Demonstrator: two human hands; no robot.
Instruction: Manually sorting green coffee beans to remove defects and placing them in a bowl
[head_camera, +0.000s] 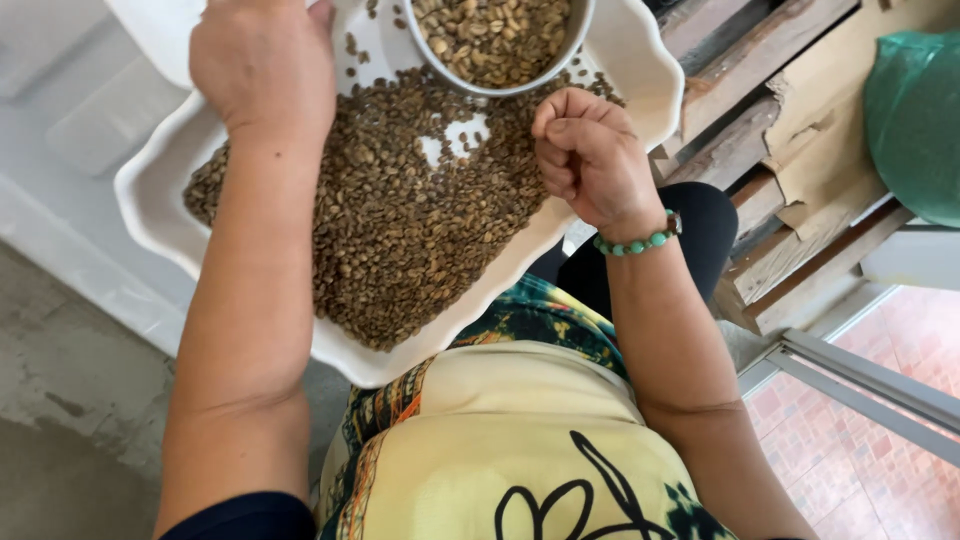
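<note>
A white scalloped tray (150, 205) rests on my lap, covered with brownish-green coffee beans (400, 220). A round white bowl (497, 45), also full of beans, sits at the tray's far end. My left hand (262, 62) lies palm down over the tray's far left part, fingers hidden past the frame's top. My right hand (588, 155), with a green bead bracelet at the wrist, hovers over the tray's right side just below the bowl. Its fingers are curled into a loose fist; whether beans are inside is hidden.
Stacked wooden planks (780, 110) lie to the right, with a green bag (915, 120) at the far right. A white surface (70, 130) runs along the left above a grey concrete floor (70, 420). Red tiles (860, 450) show at lower right.
</note>
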